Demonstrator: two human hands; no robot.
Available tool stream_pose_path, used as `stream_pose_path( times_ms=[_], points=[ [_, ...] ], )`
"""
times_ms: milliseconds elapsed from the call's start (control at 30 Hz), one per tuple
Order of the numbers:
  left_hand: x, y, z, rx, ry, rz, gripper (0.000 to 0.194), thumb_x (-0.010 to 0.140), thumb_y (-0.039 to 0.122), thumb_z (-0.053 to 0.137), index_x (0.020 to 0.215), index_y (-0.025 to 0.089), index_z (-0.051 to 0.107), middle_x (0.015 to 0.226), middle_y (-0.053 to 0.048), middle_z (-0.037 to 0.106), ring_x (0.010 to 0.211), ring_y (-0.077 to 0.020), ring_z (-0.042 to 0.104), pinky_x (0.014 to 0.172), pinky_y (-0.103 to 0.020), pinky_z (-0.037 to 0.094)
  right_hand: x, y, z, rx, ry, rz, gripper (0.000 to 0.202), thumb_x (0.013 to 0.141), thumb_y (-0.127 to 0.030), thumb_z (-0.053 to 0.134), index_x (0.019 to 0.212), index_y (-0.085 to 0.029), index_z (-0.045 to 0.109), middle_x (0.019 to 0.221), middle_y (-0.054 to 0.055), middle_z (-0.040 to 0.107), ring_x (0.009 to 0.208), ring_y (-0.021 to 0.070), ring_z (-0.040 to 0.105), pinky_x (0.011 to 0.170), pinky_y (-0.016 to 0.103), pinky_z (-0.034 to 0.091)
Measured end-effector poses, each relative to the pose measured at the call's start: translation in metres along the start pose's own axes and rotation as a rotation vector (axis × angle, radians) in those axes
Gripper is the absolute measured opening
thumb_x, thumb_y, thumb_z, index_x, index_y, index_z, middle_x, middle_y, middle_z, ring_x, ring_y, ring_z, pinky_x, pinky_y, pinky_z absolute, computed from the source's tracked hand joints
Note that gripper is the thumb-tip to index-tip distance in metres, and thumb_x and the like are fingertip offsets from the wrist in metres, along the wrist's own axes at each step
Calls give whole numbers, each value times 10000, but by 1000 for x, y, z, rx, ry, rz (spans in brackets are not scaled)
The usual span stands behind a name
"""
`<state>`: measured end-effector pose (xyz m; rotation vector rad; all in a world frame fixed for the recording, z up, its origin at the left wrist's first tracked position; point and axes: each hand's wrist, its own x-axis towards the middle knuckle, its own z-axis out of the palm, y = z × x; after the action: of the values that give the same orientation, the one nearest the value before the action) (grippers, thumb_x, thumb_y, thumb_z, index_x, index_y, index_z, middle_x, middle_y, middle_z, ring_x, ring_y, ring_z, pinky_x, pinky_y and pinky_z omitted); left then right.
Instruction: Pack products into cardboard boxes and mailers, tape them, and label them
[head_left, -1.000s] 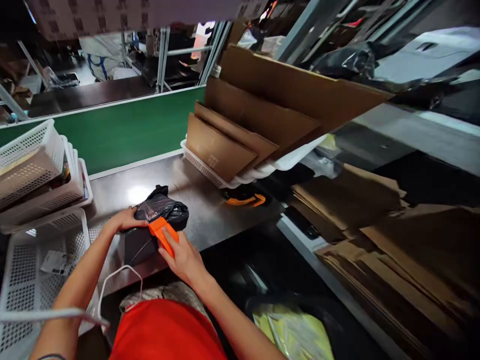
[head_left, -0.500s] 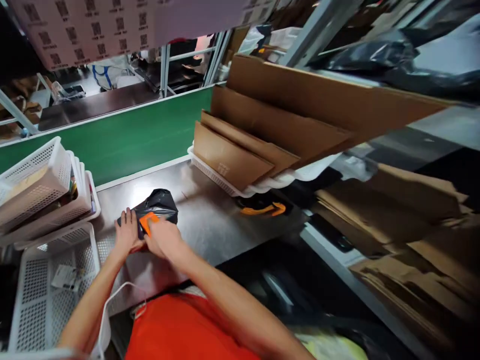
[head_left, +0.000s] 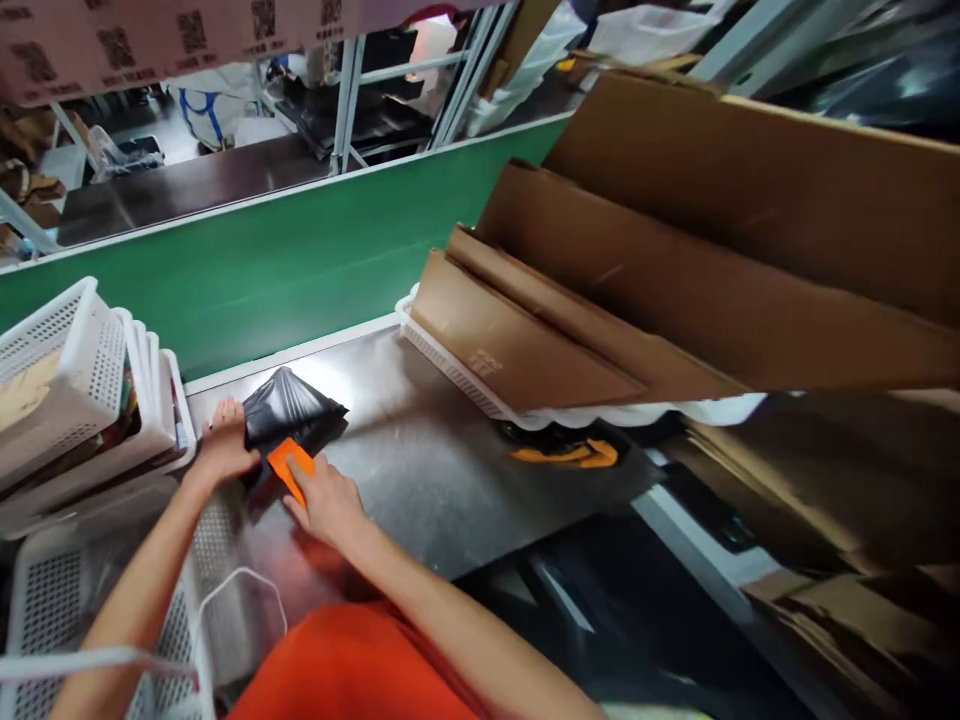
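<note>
A shiny black plastic bag (head_left: pixel 289 405) lies on the metal table (head_left: pixel 420 490), its top puffed into a peak. My left hand (head_left: pixel 225 442) is spread at the bag's left edge, fingers apart, touching it. In my right hand (head_left: pixel 330 500) is a flat orange tool (head_left: pixel 291 468), pinched between thumb and fingers, at the bag's near side. The bag's lower part is dark and partly hidden by the tool and my hands.
Stacked white baskets (head_left: pixel 105 370) stand at the left, with another basket (head_left: pixel 52 600) nearer. Cardboard sheets (head_left: pixel 525 330) lean in a white rack at the right. An orange-and-black tape tool (head_left: pixel 570 455) lies beneath them. A green belt (head_left: pixel 300 260) runs behind.
My left hand has moved left and its fingers have spread. The orange tool has shifted slightly down with my right hand. The bag is puffed up more, and the camera view has shifted.
</note>
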<state>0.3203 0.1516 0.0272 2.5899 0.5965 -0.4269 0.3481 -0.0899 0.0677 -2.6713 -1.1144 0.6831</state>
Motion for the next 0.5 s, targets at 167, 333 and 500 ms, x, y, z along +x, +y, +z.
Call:
stream_pose_path(
  times_ms=[167, 333, 500],
  points=[
    [-46, 28, 68, 407, 190, -37, 1069, 816, 453, 736, 1685, 21, 290, 1780, -314, 94, 1656, -511, 38, 1221, -775, 262, -6, -2, -30, 37, -74, -18, 659, 1016, -460, 605, 1623, -237, 477, 1267, 214, 654, 1052, 323, 715, 855, 387, 572],
    [-33, 24, 47, 310, 223, -38, 996, 874, 531, 719, 1673, 69, 346, 1771, -271, 227, 1649, -481, 155, 1245, -668, 352, -71, 20, -39, 46, -89, 23, 575, 1007, -422, 585, 1565, -284, 546, 1202, 172, 680, 842, 255, 710, 717, 335, 531],
    [3, 0, -26, 24, 92, -67, 1218, 742, 606, 853, 1705, 135, 275, 1683, -233, 444, 1541, -460, 435, 1229, -533, 431, -140, 74, -5, 38, 111, -79, 568, 940, -257, 630, 1505, -306, 613, 1070, 110, 689, 850, 238, 678, 703, 308, 504]
  ],
)
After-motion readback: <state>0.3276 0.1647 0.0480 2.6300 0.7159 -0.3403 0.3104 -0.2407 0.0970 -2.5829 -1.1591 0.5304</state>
